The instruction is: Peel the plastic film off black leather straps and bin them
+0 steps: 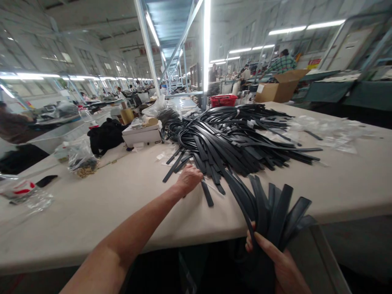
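A big heap of flat black straps [232, 141] lies across the middle of a long pale worktable [101, 204]. My left hand [189, 179] reaches out to the near edge of the heap, its fingers curled down onto the end of a single black strap [207, 193]. My right hand [280, 265] is at the table's front edge, closed round a fanned bundle of black straps [275, 212] that runs back up into the heap.
A white box [142, 134], a black bag [105, 134] and clear plastic bags [80, 157] lie to the left. Loose plastic wrappers [329, 130] are on the right. A red basket [223, 100] and a cardboard box [280, 87] stand behind. People work at distant tables.
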Motion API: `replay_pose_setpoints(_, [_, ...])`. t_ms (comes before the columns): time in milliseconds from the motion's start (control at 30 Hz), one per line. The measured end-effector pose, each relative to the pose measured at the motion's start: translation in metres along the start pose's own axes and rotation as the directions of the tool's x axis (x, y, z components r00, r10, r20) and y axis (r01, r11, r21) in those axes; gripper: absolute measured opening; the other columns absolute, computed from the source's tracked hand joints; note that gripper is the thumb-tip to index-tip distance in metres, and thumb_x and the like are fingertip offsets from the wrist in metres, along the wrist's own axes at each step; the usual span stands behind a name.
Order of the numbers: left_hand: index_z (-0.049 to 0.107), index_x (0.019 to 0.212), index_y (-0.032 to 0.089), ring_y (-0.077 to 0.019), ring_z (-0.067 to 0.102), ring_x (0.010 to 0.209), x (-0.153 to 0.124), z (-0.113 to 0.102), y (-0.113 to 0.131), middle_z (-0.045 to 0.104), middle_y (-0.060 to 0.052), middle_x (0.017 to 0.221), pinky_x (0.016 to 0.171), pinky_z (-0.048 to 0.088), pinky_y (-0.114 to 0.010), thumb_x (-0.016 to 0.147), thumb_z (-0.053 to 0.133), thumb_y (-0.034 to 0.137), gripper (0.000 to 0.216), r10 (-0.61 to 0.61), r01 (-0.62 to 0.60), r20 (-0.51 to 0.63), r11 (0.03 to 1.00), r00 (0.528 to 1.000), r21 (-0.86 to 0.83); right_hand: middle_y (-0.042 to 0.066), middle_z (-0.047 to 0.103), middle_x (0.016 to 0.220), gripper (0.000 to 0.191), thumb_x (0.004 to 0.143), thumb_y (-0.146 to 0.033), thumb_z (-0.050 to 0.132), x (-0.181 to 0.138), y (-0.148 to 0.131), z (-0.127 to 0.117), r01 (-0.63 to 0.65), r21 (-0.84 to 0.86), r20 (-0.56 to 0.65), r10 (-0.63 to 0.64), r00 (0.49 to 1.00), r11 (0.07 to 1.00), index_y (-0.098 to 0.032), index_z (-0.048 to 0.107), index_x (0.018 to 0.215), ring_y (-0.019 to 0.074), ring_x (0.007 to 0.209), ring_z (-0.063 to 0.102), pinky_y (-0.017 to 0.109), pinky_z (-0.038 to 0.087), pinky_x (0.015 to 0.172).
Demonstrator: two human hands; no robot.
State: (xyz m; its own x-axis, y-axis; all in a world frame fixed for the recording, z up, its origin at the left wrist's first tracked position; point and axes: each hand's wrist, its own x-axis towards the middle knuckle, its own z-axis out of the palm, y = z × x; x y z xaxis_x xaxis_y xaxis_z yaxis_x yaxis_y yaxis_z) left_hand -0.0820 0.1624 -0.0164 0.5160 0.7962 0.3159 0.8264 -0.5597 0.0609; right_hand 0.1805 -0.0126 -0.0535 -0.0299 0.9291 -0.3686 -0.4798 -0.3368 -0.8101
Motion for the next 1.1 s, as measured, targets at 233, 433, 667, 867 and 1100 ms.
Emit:
replay_pose_setpoints(233, [0.068, 0.089, 0.022, -0.0179, 0.065, 0.101, -0.076, -0.026, 0.024, 0.074, -0.002, 0.104, 0.099, 0.041, -0.037, 0.090, 0.059, 0.017, 0.010, -0.001, -0.002, -0.159, 1.000, 0.987, -0.020, -0.001, 0.070, 0.069, 0.041, 0.063, -0.036, 0.088, 0.005, 0.004, 0.003, -0.064, 0.088, -0.058, 0.069, 0.996, 0.994, -0.019, 0.070, 0.096, 0.0128, 0.060, 0.062, 0.020, 0.054, 0.056])
replay_pose_setpoints(433, [0.069, 0.101, 0.027, -0.0204, 0.061, 0.112, -0.170, -0.021, 0.055, 0.073, -0.002, 0.114, 0.105, 0.037, -0.039, 0.089, 0.056, 0.018, 0.020, -0.096, 0.080, -0.239, 0.994, 0.966, -0.077, -0.001, 0.072, 0.070, 0.042, 0.064, -0.038, 0.087, 0.004, 0.009, 0.015, -0.095, 0.011, -0.059, 0.095, 0.994, 0.995, -0.019, 0.070, 0.097, 0.0135, 0.061, 0.063, 0.020, 0.054, 0.055])
replay_pose_setpoints(667, [0.048, 0.139, 0.015, -0.0272, 0.046, 0.133, -0.203, -0.007, 0.059, 0.059, -0.013, 0.137, 0.109, 0.036, -0.048, 0.092, 0.044, 0.012, 0.047, -0.343, 0.341, -0.148, 0.939, 0.927, -0.045, -0.002, 0.071, 0.075, 0.039, 0.065, -0.037, 0.086, -0.001, 0.019, 0.026, -0.059, -0.104, -0.048, 0.054, 0.997, 0.993, -0.019, 0.071, 0.096, 0.0131, 0.064, 0.062, 0.020, 0.053, 0.059])
replay_pose_setpoints(867, [0.067, 0.110, 0.022, -0.0207, 0.064, 0.106, -0.233, -0.024, 0.075, 0.072, -0.007, 0.111, 0.095, 0.048, -0.035, 0.096, 0.046, 0.023, 0.025, -0.464, 0.414, -0.136, 0.865, 0.876, -0.282, 0.000, 0.071, 0.077, 0.040, 0.066, -0.040, 0.084, -0.008, 0.022, 0.030, -0.040, -0.226, -0.072, 0.025, 0.997, 0.973, -0.019, 0.072, 0.098, 0.0163, 0.065, 0.062, 0.026, 0.051, 0.060])
replay_pose_setpoints(1100, [0.074, 0.107, 0.022, -0.0306, 0.067, 0.101, -0.239, -0.016, 0.100, 0.075, -0.009, 0.108, 0.091, 0.047, -0.038, 0.084, 0.064, 0.047, 0.035, -0.632, 0.705, 0.328, 0.551, 0.702, -0.447, 0.003, 0.072, 0.082, 0.041, 0.066, -0.048, 0.081, -0.010, 0.029, 0.032, 0.020, -0.380, 0.016, -0.015, 1.000, 0.925, -0.020, 0.073, 0.094, 0.0211, 0.073, 0.063, 0.031, 0.050, 0.066])
